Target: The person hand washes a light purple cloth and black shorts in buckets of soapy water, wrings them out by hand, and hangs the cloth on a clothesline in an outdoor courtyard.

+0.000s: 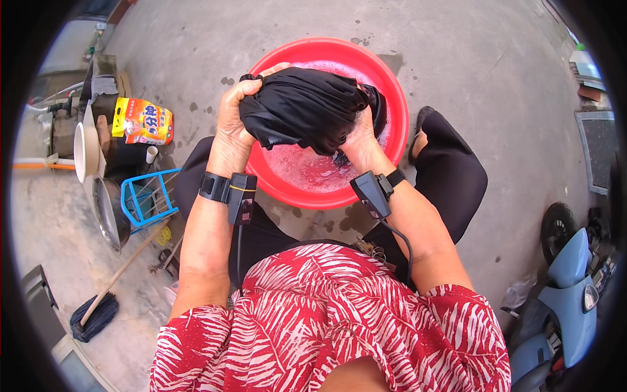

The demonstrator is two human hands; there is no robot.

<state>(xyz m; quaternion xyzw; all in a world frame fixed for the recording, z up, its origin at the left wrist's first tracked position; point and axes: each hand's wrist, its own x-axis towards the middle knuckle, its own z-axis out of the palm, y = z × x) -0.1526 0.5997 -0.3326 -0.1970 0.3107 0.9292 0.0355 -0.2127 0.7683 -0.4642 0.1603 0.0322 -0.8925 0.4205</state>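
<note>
A bunched black cloth garment [301,110], wet and creased, is held up between my two hands. My left hand [237,110] grips its left end, with the thumb and fingers wrapped around the fabric. At the other end, my right hand [361,130] has hold of the cloth from below, its fingers partly hidden by the folds. Both hands are above a round red plastic basin [399,122] on the ground. Sudsy water [294,171] fills the basin's bottom. Part of the dark cloth [378,110] hangs down behind my right hand towards the water.
To the left lies a yellow and orange detergent bag [147,121] bearing writing. Near it are a blue wire rack [152,198], a metal bowl [110,215] and a broom [95,313]. A light-blue scooter [568,304] stands at the lower right. Wet spots mark the concrete floor [470,59].
</note>
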